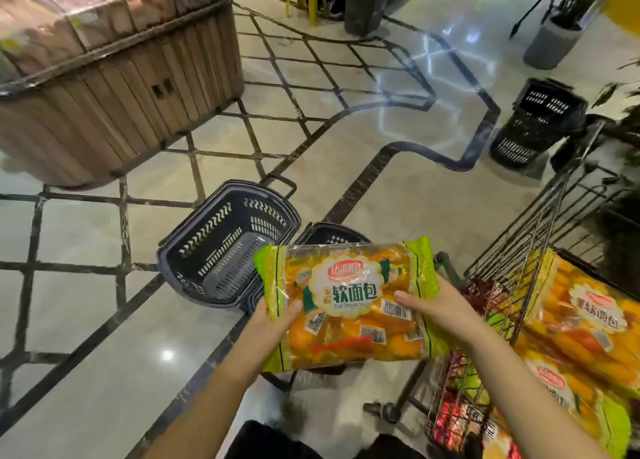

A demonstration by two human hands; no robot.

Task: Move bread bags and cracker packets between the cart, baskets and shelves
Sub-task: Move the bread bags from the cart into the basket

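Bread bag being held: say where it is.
Head view, lower centre: the bread bag is gripped by left hand and right hand, near the black basket, left of the wire cart.

1. Head view: one wide-angle camera, worn at head height, facing forward and steeply down at the floor (pixel 349 167).
2. Nearest: bread bag (pixel 349 306), lower centre, close below lens.
3. Farther: basket (pixel 194 250) centre, cart (pixel 530 250) right edge, wooden display stand (pixel 114 87) upper left.

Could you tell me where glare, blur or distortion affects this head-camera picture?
Head view: lights glare off the glossy marble floor; the slatted wooden display stand, upper left, is blurred; floor lines bend with wide-angle distortion; the green-and-orange plastic bread bag is sharp.
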